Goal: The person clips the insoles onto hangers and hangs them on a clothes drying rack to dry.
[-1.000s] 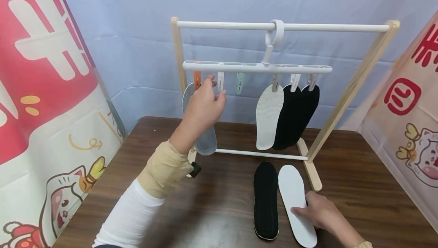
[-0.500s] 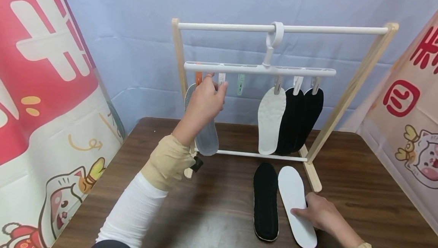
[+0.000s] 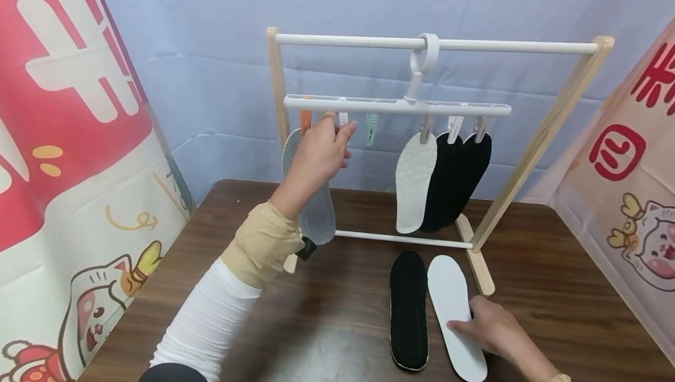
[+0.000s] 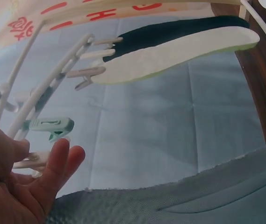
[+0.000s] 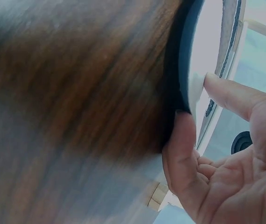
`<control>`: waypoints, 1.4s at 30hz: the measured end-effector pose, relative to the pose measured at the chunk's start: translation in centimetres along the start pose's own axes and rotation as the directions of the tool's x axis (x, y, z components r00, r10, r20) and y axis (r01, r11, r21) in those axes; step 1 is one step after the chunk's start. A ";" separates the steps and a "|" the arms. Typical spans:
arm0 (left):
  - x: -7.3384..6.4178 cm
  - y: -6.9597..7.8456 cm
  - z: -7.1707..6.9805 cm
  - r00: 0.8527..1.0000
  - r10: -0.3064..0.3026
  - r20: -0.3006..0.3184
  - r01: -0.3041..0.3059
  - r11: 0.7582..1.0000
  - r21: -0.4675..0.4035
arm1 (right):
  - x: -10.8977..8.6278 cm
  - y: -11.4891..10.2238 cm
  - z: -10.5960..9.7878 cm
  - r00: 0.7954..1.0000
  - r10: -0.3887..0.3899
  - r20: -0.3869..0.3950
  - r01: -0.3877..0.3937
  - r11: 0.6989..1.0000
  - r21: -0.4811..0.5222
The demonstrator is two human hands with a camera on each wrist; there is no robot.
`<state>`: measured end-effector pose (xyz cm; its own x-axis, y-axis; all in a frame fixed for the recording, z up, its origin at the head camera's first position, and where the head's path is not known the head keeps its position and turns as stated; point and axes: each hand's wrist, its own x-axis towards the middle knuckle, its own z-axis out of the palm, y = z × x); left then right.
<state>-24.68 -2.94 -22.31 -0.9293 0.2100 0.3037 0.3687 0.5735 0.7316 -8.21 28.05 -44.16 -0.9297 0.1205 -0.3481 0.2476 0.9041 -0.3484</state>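
My left hand (image 3: pixel 321 146) is up at the hanger bar and pinches a white clip (image 4: pixel 34 161) between thumb and fingers. Beside it, a green clip (image 3: pixel 371 130) hangs with nothing in it. A grey insole (image 3: pixel 318 215), partly behind that hand, hangs from an orange clip (image 3: pixel 305 121). On the table, my right hand (image 3: pixel 490 324) grips the edge of a white insole (image 3: pixel 450 288), thumb on top; its dark underside shows in the right wrist view. A black insole (image 3: pixel 409 311) lies just left of it.
The white hanger (image 3: pixel 358 104) hooks over the top rod of a wooden rack (image 3: pixel 543 142). On its right half, clips hold a cream insole (image 3: pixel 415 186) and two black insoles (image 3: pixel 448 188). Printed cloths flank the brown table (image 3: pixel 569 300).
My left hand has shifted slightly right, now covering the lower part of the white clip. The hanger has swung a little. My right hand stays on the white insole.
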 end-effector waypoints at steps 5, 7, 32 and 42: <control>0.1 0.2 -0.1 1.000 0.015 -0.007 -0.015 1.000 -0.016 | 0.0 -0.1 0.0 1.000 -0.004 -0.023 0.004 1.000 0.016; 0.2 0.2 -0.1 1.000 0.020 -0.010 -0.020 1.000 -0.016 | -0.1 0.1 0.1 0.999 -0.011 -0.037 0.013 0.999 0.034; 0.3 -0.2 -0.1 1.000 0.019 -0.007 -0.020 0.999 -0.049 | -1.6 0.5 -1.8 0.996 -0.058 -0.073 0.073 0.974 0.213; -0.1 0.0 0.2 0.995 0.020 -0.094 -0.025 0.998 -0.062 | -1.9 0.2 -1.7 0.997 -0.057 -0.049 0.068 0.967 0.246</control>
<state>-24.63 -2.79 -22.45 -0.9159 0.1459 0.3740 0.3928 0.5180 0.7599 -6.86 28.68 -42.07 -0.9546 0.0886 -0.2843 0.2436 0.7815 -0.5744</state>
